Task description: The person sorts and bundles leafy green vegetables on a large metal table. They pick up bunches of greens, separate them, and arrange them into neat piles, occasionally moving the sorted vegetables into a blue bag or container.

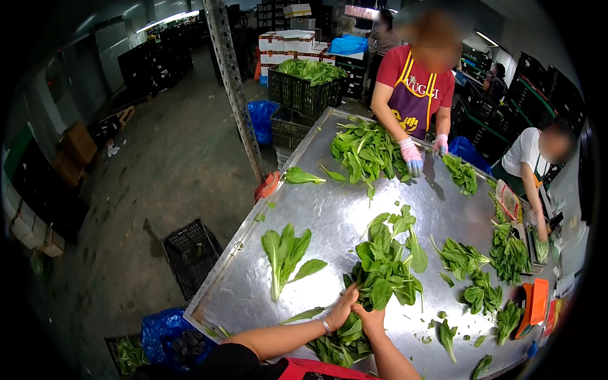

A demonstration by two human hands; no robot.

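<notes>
A loose heap of leafy greens lies before me on the metal-topped table. My left hand, with a band at its wrist, grips the stems from the left. From the right, my right hand closes on the same greens, its thumb near my left fingers. Leaves hide parts of my fingers. More greens lie under and between my forearms. Left of the heap, a separate leafy plant lies with its pale stem towards me, a loose leaf beside it.
Across the table, a co-worker's gloved hand touches another pile of greens. At right are small bunches, an orange scale and a second co-worker's arm. A black crate and blue bag stand left, near a metal post.
</notes>
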